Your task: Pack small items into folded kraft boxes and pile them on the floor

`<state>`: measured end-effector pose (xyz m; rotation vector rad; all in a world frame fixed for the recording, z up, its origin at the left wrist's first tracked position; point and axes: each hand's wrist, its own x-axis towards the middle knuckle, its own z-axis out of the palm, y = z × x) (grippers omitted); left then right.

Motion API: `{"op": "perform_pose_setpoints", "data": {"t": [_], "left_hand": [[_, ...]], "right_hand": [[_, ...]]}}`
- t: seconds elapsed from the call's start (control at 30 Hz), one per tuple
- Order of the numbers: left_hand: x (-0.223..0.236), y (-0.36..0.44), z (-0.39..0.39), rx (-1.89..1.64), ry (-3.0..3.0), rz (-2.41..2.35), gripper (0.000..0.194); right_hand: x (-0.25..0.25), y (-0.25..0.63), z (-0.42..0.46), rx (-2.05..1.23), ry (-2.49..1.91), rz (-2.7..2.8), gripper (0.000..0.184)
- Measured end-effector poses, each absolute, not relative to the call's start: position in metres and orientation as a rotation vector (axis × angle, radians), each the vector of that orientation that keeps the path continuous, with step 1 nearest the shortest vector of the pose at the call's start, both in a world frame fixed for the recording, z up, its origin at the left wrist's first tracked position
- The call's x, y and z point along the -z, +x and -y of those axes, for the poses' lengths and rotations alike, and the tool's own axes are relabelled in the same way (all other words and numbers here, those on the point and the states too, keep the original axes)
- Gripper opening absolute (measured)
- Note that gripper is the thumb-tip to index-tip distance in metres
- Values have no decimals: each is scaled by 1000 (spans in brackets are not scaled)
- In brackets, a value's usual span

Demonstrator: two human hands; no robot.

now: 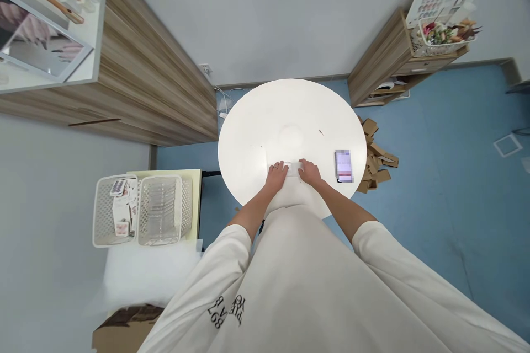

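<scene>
Both my hands rest on the near part of a round white table (290, 116). My left hand (276, 174) and my right hand (308, 171) close from either side on a small white object (292, 168) that lies between them on the tabletop. The object is pale and mostly covered by my fingers, so I cannot make out what it is. A phone (343, 166) lies flat on the table just right of my right hand.
Two white mesh baskets (141, 209) sit on a low stand at my left, one holding small boxes. Flattened cardboard pieces (376, 157) lie on the blue floor right of the table. Wooden cabinets (136, 77) stand at the left and a shelf unit (397, 60) at the far right.
</scene>
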<state>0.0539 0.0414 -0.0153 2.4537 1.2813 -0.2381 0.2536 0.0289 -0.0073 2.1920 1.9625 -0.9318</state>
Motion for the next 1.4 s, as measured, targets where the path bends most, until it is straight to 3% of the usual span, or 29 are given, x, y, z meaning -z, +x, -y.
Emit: {"op": "perform_pose_setpoints", "data": {"t": [0.1,0.2,0.5,0.83,1.07,1.23,1.4], "left_hand": [[12,56,-47,254,2441,-1287,50],[6,56,-53,257,2417,-1263,49],[-16,41,-31,364,2319,-1094,48],[-19,19,4,258,2220,-1121,47],[-21,23,-9,212,2257,-1157,28],[-23,31,-3,66,2458,-1338,49],[-16,36,6,154,2474,-1314,63]], "right_hand": [[0,256,-18,723,2288,-2085,52],[-6,254,-6,565,2206,-2287,44],[-2,226,31,714,1739,-2508,50],[-27,213,51,1003,1725,-2343,38],[-40,215,20,936,1728,-2364,31],[-24,213,-2,759,1815,-2381,35],[-7,213,-23,749,1814,-2344,36]]}}
